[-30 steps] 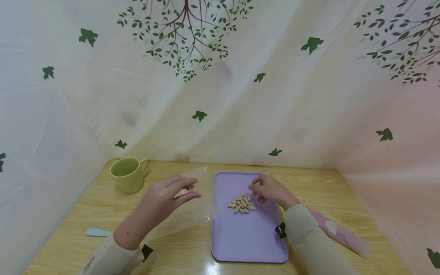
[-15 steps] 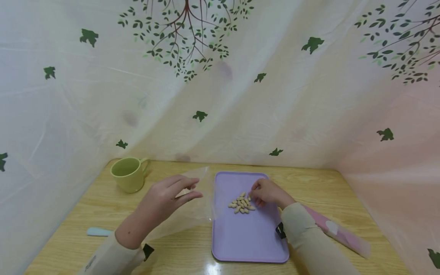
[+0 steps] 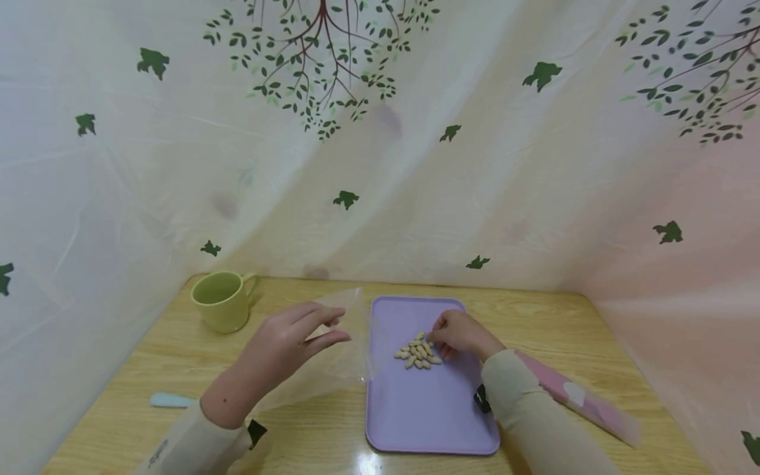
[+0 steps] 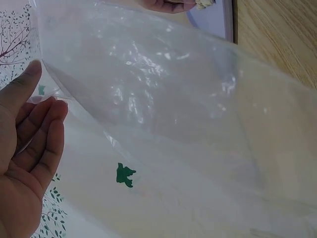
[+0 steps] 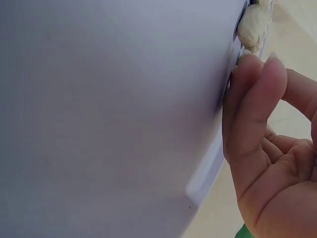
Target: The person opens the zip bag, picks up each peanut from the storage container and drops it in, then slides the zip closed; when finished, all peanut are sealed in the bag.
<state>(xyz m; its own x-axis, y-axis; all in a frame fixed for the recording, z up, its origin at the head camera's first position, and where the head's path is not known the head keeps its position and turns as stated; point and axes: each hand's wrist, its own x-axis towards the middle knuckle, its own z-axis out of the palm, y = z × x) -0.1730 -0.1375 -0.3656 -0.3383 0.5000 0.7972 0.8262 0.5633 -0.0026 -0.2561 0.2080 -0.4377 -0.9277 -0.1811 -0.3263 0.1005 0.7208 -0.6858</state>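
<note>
My left hand (image 3: pixel 291 340) is raised left of the purple tray (image 3: pixel 430 415), thumb and fingers curled, holding a clear plastic bag (image 3: pixel 332 369) near its mouth. In the left wrist view the bag (image 4: pixel 148 84) spreads out from the fingertips, wide and wrinkled. A small heap of unshelled peanuts (image 3: pixel 418 351) lies on the tray. At the heap's right side is my right hand (image 3: pixel 466 333), its thumb and fingers pinched together at a peanut that they mostly hide. Just beyond those fingertips, the right wrist view has another pale peanut (image 5: pixel 255 25).
A green mug (image 3: pixel 221 303) stands at the back left of the wooden table (image 3: pixel 309 435). The light-blue handle (image 3: pixel 169 400) of some utensil sticks out beside the left sleeve. To the right, a pink rolled or folded packet (image 3: pixel 584 399) lies partly under the right forearm.
My right hand has come down and slightly left onto the peanut heap, and its fingers have closed together. The left hand and the bag have hardly moved.
</note>
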